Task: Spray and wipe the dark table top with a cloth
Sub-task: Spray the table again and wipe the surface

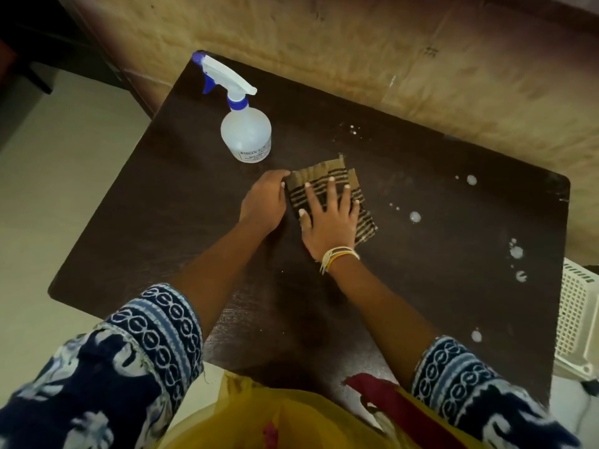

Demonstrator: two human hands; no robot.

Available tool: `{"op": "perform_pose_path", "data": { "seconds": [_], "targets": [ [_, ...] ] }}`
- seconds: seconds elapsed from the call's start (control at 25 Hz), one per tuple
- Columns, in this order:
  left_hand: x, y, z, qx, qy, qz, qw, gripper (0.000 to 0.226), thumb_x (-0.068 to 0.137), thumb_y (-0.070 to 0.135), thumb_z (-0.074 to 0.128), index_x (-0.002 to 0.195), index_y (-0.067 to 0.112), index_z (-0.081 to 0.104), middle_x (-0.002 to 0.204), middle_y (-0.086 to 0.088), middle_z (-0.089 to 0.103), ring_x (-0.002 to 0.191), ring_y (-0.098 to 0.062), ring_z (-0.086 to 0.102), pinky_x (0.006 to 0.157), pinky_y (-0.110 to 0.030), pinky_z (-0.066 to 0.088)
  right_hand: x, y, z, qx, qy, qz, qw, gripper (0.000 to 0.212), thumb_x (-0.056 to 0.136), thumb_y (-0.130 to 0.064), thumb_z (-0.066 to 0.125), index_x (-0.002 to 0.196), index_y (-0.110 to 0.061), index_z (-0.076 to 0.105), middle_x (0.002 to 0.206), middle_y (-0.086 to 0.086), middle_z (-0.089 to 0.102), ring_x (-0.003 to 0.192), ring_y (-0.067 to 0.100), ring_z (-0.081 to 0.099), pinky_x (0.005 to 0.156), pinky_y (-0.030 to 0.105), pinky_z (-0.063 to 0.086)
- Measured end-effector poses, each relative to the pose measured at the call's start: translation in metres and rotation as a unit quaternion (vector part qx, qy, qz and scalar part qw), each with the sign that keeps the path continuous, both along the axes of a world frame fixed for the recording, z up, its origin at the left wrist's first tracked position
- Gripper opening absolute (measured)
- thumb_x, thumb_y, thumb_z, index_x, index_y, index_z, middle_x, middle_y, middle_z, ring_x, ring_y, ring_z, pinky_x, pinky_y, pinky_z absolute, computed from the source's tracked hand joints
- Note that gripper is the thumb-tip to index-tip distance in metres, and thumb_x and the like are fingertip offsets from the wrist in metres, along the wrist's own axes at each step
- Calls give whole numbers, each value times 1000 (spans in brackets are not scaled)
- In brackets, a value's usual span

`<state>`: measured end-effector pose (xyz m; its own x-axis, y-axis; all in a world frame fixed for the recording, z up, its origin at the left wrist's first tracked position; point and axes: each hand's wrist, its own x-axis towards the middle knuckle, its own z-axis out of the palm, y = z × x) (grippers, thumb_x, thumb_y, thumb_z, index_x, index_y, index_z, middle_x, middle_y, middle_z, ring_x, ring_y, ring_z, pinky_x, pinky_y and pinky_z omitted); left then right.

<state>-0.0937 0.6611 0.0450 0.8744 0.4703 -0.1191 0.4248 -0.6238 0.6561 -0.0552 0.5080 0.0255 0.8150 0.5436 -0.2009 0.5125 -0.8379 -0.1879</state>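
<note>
While the right hand (330,222) lies flat on the folded striped cloth (327,192) with its fingers spread out straight, pressing it down, the left hand (264,199) sits at the cloth's left edge with fingers curled in on that edge, looks like it's gripping it there. The cloth is brown with dark stripes and sits roughly in the middle of the dark worktop (146,222), a bit toward the far edge. There's a band of pale and yellow threads (338,256) round the right wrist.

The spray bottle (241,121) stands upright near the far left corner of the worktop, close to the cloth but not touching it. Clear body, white head, blue trigger and nozzle, small label low on the side that's too tiny to read.

White foamy blobs (415,217) are scattered along the right side of the worktop, from near the far edge all the way down the right edge toward the near corner, well apart from the cloth. A white plastic lattice basket (577,319) sits just off the right edge. Both sleeves (155,325) are dark blue with a white print.
</note>
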Motion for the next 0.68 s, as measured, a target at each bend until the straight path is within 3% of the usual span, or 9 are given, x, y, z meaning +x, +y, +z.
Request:
{"op": "perform_pose_path", "data": {
  "seconds": [0.12, 0.2, 0.44, 0.56, 0.64, 0.68],
  "targets": [
    [4, 3, -13, 47, -6, -36, 998, 40, 103, 15, 36, 141, 12, 48, 148, -10, 46, 140, -26, 40, 110, -43, 38, -23, 5, -9, 9, -16, 104, 994, 56, 97, -55, 33, 148, -35, 34, 161, 9, 23, 146, 42, 18, 115, 61, 19],
    [10, 3, -17, 70, -15, -44, 996, 42, 103, 15, 35, 145, 12, 42, 153, -10, 39, 144, -25, 32, 114, -42, 35, 2, 3, -9, 24, -31, 106, 994, 58, 95, -58, 33, 149, -37, 32, 160, 7, 25, 146, 40, 18, 115, 59, 19],
    [41, 0, -27, 117, 10, -22, 993, 46, 104, 19, 36, 148, 8, 36, 158, -10, 30, 148, -25, 24, 119, -37, 25, 160, -35, -16, 2, -65, -132, 989, 63, 94, -62, 28, 152, -40, 22, 162, 8, 19, 147, 40, 15, 116, 60, 14],
    [42, -7, -36, 148, 22, -16, 989, 46, 104, 20, 34, 148, 6, 36, 159, -12, 27, 149, -27, 20, 122, -38, 18, 179, -38, -14, -18, -35, -245, 969, 63, 96, -59, 21, 154, -37, 12, 164, 9, 6, 148, 41, 5, 117, 60, 8],
    [41, -9, -39, 156, 20, -12, 987, 46, 104, 20, 34, 148, 6, 36, 159, -12, 28, 149, -26, 20, 122, -39, 18, 163, -5, -13, -21, -39, -249, 967, 62, 97, -56, 19, 155, -36, 8, 164, 11, 2, 148, 44, 1, 117, 61, 4],
    [41, -10, -40, 161, 19, -10, 987, 46, 104, 20, 34, 147, 6, 37, 159, -12, 29, 149, -26, 21, 122, -39, 18, 152, 17, -14, -4, -37, -201, 979, 61, 97, -55, 21, 155, -37, 10, 164, 12, 2, 148, 45, 1, 116, 61, 4]
  ]
}}
